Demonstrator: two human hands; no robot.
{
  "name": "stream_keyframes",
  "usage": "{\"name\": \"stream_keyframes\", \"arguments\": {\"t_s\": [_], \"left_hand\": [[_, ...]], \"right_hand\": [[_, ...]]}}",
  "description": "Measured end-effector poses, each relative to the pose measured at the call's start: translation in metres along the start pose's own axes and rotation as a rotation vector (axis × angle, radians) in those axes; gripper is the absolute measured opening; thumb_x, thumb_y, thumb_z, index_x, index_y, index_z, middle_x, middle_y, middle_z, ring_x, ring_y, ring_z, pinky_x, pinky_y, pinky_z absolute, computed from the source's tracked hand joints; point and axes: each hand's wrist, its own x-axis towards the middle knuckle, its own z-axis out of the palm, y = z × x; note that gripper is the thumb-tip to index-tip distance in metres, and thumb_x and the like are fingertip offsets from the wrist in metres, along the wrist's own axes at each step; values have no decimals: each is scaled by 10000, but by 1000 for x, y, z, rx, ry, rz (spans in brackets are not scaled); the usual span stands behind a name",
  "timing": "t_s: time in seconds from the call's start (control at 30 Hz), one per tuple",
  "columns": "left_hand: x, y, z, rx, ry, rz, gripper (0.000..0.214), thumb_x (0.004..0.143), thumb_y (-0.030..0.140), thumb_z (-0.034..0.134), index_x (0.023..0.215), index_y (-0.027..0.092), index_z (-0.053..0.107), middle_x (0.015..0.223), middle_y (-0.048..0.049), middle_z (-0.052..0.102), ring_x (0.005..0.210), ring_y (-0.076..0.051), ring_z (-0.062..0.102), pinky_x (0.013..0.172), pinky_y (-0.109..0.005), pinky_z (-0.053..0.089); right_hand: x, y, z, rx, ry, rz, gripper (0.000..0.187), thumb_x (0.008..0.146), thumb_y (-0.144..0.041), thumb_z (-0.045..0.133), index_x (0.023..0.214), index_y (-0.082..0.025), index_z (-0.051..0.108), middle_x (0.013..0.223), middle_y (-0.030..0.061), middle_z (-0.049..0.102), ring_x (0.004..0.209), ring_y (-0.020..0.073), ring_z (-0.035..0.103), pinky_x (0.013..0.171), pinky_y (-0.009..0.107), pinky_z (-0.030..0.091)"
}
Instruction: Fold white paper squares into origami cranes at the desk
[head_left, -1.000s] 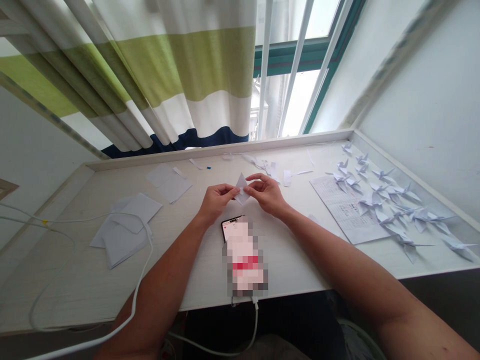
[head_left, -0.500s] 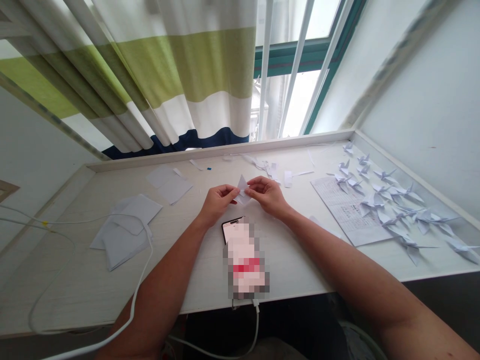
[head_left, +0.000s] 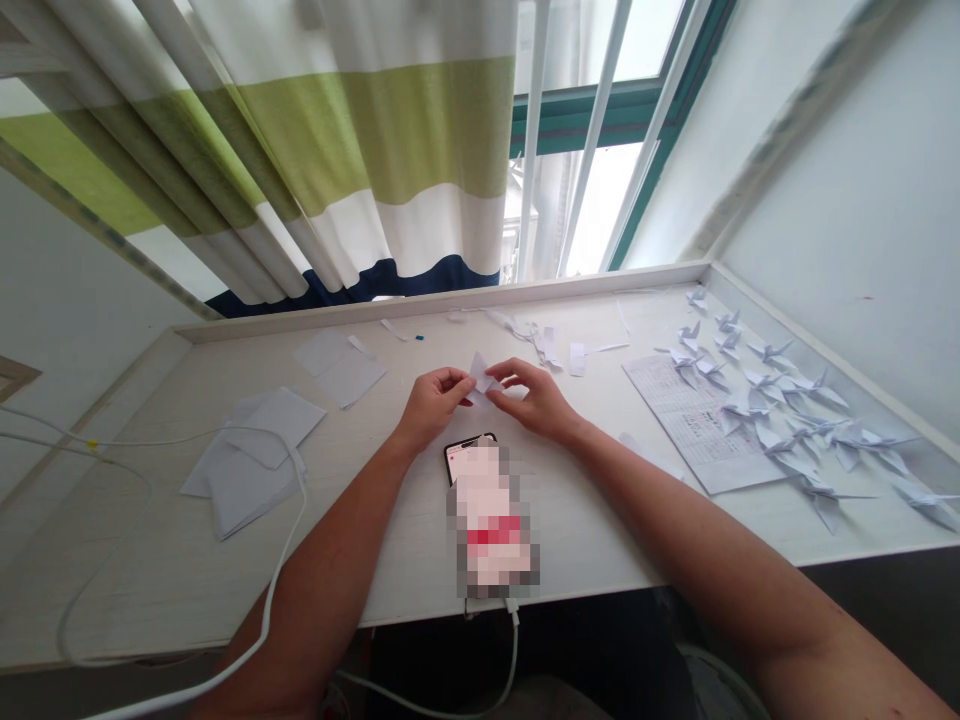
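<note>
A small piece of folded white paper (head_left: 481, 372), pointed at the top, is held up over the desk in front of me. My left hand (head_left: 441, 402) pinches its left side between thumb and fingers. At its right side, my right hand (head_left: 534, 395) has its thumb and forefinger around a small flap, the thumb a little lower than the finger. The fingers hide part of the folds. Just below the hands lies a phone (head_left: 487, 520), its screen blurred out and a cable plugged into its lower end.
Several folded paper cranes (head_left: 810, 425) spread over the right side, some on a printed sheet (head_left: 701, 440). Loose white sheets (head_left: 259, 455) lie at left, with more paper (head_left: 349, 370) behind them. Paper scraps (head_left: 547, 345) lie near the back edge. A white cable (head_left: 289, 530) loops across my left forearm.
My right thumb has shifted slightly down and right, parting from the forefinger, and a flap now shows between them. The paper tilts slightly left. My left hand has barely moved.
</note>
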Motion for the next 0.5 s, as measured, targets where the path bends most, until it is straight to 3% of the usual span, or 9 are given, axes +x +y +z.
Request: {"name": "stream_keyframes", "arguments": {"t_s": [0.13,0.23,0.4,0.5], "left_hand": [[-1,-2,2,-36,-25,18,427,742,559,861,861,160,765,826,-35,740,769,-158,668,719,-305,606],[-1,-4,3,-64,-69,9,427,715,507,899,924,164,755,879,-35,757,805,-164,685,732,-315,617],[-1,-10,3,-76,-104,-38,460,690,483,919,937,154,715,899,-52,777,781,-171,712,743,-336,620],[-1,-12,4,-75,-113,-61,480,712,493,898,963,165,653,819,-44,774,722,-175,720,728,-335,607]], "right_hand": [[1,2,1,-28,33,-1,153,910,-382,735,991,-257,769,967,45,778,906,220,714,832,410,615],[2,2,0,-2,79,41,202,922,-445,732,916,-247,770,896,43,780,837,220,714,786,404,603],[4,0,0,29,123,99,227,915,-435,732,828,-225,735,843,40,770,816,216,707,833,407,574],[4,0,1,62,115,124,157,907,-380,728,915,-224,715,802,25,751,795,208,699,823,387,555]]}}
